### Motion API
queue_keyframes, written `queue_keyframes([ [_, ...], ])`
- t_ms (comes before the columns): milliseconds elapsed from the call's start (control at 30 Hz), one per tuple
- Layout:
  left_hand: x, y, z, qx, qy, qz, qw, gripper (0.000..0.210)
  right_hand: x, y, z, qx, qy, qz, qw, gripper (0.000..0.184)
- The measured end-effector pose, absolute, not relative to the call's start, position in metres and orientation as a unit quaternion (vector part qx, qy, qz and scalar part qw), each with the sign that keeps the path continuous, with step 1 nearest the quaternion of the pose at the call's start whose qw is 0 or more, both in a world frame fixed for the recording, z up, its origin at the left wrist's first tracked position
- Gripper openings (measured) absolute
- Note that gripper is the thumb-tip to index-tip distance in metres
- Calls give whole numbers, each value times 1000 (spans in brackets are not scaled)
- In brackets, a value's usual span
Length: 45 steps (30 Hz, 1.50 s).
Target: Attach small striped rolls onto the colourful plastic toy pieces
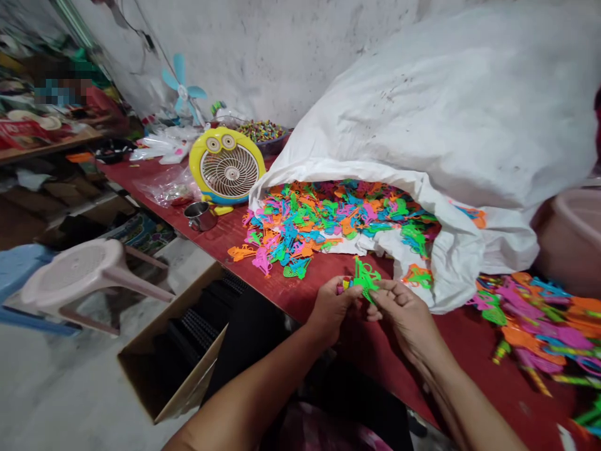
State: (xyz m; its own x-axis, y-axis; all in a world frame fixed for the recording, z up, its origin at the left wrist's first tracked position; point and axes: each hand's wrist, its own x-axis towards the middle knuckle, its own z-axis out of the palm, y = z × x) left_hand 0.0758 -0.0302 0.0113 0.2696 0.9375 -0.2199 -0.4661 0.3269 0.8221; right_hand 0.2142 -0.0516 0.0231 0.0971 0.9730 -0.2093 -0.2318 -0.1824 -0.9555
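The single view looks out from the wearer's head, facing forward and down across the red table (pixel 469 351). It sits near, just above the left hand (pixel 328 307) and right hand (pixel 406 310), with both forearms running in from the near side. Its wide field takes in the floor (pixel 94 382) at left, the white sack (pixel 451 119) at right, and the wall (pixel 267 56) on the far side.
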Motion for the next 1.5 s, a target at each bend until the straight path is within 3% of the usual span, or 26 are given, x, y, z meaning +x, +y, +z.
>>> queue_keyframes([
  [200, 84, -35, 12, 346, 329, 455, 752, 42, 240, -66, 14, -559, -440, 555, 431, 40],
  [333, 89, -36, 7, 372, 307, 454, 749, 38, 250, -73, 20, -601, -423, 493, 466, 45],
  [567, 94, -36, 7, 371, 305, 471, 740, 33, 246, -81, 24, -620, -490, 348, 504, 30],
  [1100, 98, -40, -7, 475, 345, 525, 616, 18, 233, -78, 23, -643, -604, 182, 434, 28],
  [1233, 100, -42, -12, 522, 352, 524, 573, 17, 222, -78, 18, -648, -554, 231, 469, 31],
  [1367, 100, -42, -12, 543, 345, 476, 599, 25, 242, -80, 20, -649, -478, 342, 484, 37],
  [1433, 98, -40, -10, 509, 348, 474, 629, 32, 282, -82, 36, -694, -444, 292, 486, 39],
  [1500, 96, -37, -7, 458, 352, 480, 661, 37, 340, -88, 64, -751, -437, 143, 474, 40],
])
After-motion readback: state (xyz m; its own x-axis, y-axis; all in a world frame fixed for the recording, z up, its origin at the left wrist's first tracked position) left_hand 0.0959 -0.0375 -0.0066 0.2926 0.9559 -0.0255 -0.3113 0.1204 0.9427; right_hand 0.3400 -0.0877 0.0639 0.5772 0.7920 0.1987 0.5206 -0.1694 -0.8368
